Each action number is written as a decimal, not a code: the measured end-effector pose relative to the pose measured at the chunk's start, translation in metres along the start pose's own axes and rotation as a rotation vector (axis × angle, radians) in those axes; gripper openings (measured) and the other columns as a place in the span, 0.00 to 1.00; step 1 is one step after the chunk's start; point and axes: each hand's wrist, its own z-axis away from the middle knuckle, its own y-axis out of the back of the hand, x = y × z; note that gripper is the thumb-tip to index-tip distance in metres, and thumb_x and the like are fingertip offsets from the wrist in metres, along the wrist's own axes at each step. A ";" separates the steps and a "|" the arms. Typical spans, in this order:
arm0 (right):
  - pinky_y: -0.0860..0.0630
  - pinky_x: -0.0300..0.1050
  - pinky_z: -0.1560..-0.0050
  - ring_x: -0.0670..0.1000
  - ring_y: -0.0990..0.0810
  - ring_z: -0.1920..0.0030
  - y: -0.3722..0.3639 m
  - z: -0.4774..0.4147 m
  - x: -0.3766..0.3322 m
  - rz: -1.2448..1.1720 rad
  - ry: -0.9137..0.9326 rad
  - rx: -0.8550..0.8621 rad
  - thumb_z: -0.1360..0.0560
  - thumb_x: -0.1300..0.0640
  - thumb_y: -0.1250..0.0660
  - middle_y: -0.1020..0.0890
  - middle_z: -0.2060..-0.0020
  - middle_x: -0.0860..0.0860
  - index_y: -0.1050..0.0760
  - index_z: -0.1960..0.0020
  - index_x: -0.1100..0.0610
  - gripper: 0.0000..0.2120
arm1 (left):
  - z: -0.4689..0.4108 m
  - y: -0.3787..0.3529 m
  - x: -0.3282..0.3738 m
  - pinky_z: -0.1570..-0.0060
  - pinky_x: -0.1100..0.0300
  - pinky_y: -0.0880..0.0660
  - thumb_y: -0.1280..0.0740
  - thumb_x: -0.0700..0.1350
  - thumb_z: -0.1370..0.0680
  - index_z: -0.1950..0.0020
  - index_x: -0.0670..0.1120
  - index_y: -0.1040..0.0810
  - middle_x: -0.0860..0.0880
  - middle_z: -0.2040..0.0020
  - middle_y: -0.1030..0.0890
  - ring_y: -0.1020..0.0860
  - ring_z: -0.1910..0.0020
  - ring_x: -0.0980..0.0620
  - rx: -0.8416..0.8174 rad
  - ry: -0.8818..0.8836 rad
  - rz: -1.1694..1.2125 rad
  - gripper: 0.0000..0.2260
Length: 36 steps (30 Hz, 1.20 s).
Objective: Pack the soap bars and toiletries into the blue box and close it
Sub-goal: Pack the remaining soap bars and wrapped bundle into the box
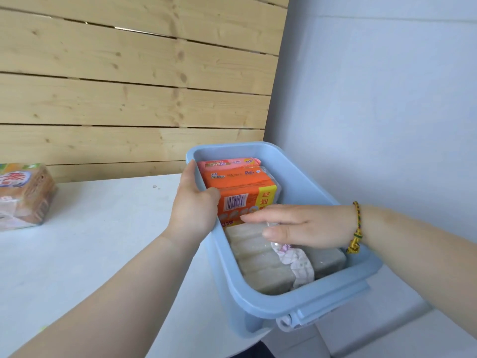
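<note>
The blue box [304, 303] stands open at the table's right front corner, with no lid on it. Inside, an orange soap pack [242, 188] fills the far half, a pink pack [232, 163] behind it. Pale soap bars in clear wrap [254, 257] lie in the near half beside a grey bar [327, 259]. My left hand [192, 202] grips the box's left rim, thumb inside. My right hand [302, 226] lies flat, fingers together, on the wrapped pale bars. Another soap pack [24, 195] sits on the table at far left.
The white table [103, 241] runs left from the box. A wooden slat wall [129, 86] backs it, and a plain pale wall [374, 112] stands right of the box. The box's latch [290, 321] hangs over the table's front edge.
</note>
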 end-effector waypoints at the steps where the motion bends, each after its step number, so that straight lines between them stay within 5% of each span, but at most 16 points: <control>1: 0.33 0.17 0.57 0.30 0.29 0.50 0.000 -0.002 -0.001 -0.029 -0.016 0.005 0.21 0.57 0.46 0.35 0.32 0.49 0.42 0.28 0.55 0.22 | 0.000 0.000 0.001 0.48 0.63 0.38 0.43 0.36 0.25 0.27 0.51 0.47 0.50 0.35 0.32 0.32 0.41 0.52 0.005 0.000 -0.019 0.28; 4: 0.29 0.21 0.61 0.42 0.26 0.52 -0.002 -0.008 -0.001 -0.043 -0.020 0.045 0.21 0.60 0.46 0.31 0.33 0.54 0.38 0.30 0.58 0.19 | -0.001 0.001 -0.001 0.49 0.62 0.37 0.43 0.37 0.25 0.27 0.51 0.48 0.51 0.40 0.31 0.32 0.47 0.52 0.009 -0.005 -0.050 0.29; 6: 0.27 0.29 0.53 0.48 0.24 0.44 -0.005 -0.009 -0.002 -0.024 -0.021 0.084 0.21 0.60 0.47 0.29 0.34 0.55 0.36 0.31 0.58 0.18 | -0.002 0.002 -0.003 0.48 0.61 0.37 0.43 0.38 0.26 0.27 0.51 0.49 0.50 0.36 0.30 0.30 0.44 0.49 0.002 0.000 -0.068 0.29; 8: 0.29 0.25 0.55 0.38 0.24 0.45 -0.008 -0.009 -0.004 0.014 -0.027 0.138 0.21 0.60 0.47 0.27 0.36 0.52 0.35 0.31 0.58 0.18 | -0.005 0.001 -0.003 0.45 0.59 0.36 0.43 0.39 0.25 0.27 0.52 0.50 0.47 0.32 0.32 0.31 0.37 0.46 -0.010 0.020 -0.099 0.29; 10: 0.31 0.20 0.65 0.25 0.27 0.63 -0.011 -0.010 -0.010 0.011 -0.034 0.186 0.21 0.59 0.46 0.26 0.46 0.46 0.34 0.32 0.59 0.18 | -0.006 0.003 -0.003 0.42 0.58 0.35 0.42 0.42 0.24 0.27 0.52 0.51 0.46 0.31 0.32 0.31 0.35 0.45 -0.036 0.033 -0.112 0.29; 12: 0.32 0.19 0.65 0.24 0.28 0.67 -0.012 -0.009 -0.019 0.046 -0.040 0.251 0.21 0.58 0.45 0.26 0.50 0.44 0.32 0.34 0.58 0.17 | -0.005 0.010 -0.004 0.40 0.58 0.35 0.42 0.47 0.23 0.27 0.52 0.47 0.46 0.31 0.32 0.32 0.35 0.46 -0.077 0.002 -0.109 0.26; 16: 0.31 0.34 0.49 0.46 0.22 0.49 -0.003 -0.006 -0.052 0.076 -0.022 0.435 0.23 0.59 0.41 0.19 0.46 0.52 0.25 0.40 0.57 0.13 | 0.000 0.046 -0.016 0.47 0.62 0.38 0.44 0.49 0.22 0.34 0.49 0.33 0.50 0.34 0.29 0.32 0.41 0.56 -0.060 -0.054 -0.097 0.17; 20: 0.26 0.42 0.45 0.54 0.19 0.52 0.003 -0.030 -0.108 -0.006 0.074 0.618 0.24 0.64 0.42 0.17 0.54 0.54 0.22 0.47 0.59 0.11 | -0.012 0.109 -0.037 0.58 0.63 0.33 0.43 0.45 0.23 0.46 0.49 0.23 0.51 0.43 0.23 0.28 0.47 0.54 0.171 -0.058 -0.246 0.11; 23: 0.28 0.39 0.52 0.54 0.20 0.54 -0.003 -0.080 -0.156 -0.037 0.111 0.582 0.24 0.64 0.44 0.17 0.54 0.54 0.22 0.50 0.57 0.12 | -0.027 0.163 -0.053 0.52 0.61 0.33 0.42 0.42 0.24 0.42 0.46 0.25 0.46 0.38 0.24 0.27 0.45 0.48 0.329 -0.049 -0.374 0.12; 28: 0.30 0.43 0.39 0.54 0.25 0.40 -0.043 -0.189 -0.196 -0.046 0.022 0.441 0.24 0.64 0.46 0.24 0.37 0.54 0.27 0.38 0.56 0.17 | -0.052 0.237 -0.076 0.39 0.49 0.34 0.45 0.47 0.22 0.34 0.41 0.34 0.39 0.33 0.31 0.33 0.36 0.40 0.446 0.072 -0.487 0.18; 32: 0.37 0.46 0.31 0.54 0.34 0.30 -0.076 -0.253 -0.202 -0.307 -0.043 0.340 0.25 0.67 0.49 0.34 0.29 0.54 0.40 0.29 0.55 0.25 | -0.069 0.264 -0.085 0.35 0.48 0.39 0.36 0.52 0.27 0.29 0.43 0.42 0.41 0.30 0.37 0.38 0.32 0.41 0.503 0.081 -0.511 0.29; 36: 0.39 0.40 0.33 0.52 0.38 0.28 -0.100 -0.292 -0.206 -0.621 -0.073 0.302 0.24 0.67 0.50 0.38 0.27 0.53 0.46 0.27 0.55 0.26 | -0.093 0.274 -0.094 0.33 0.48 0.41 0.29 0.56 0.35 0.28 0.46 0.49 0.43 0.27 0.41 0.42 0.29 0.43 0.461 0.152 -0.536 0.43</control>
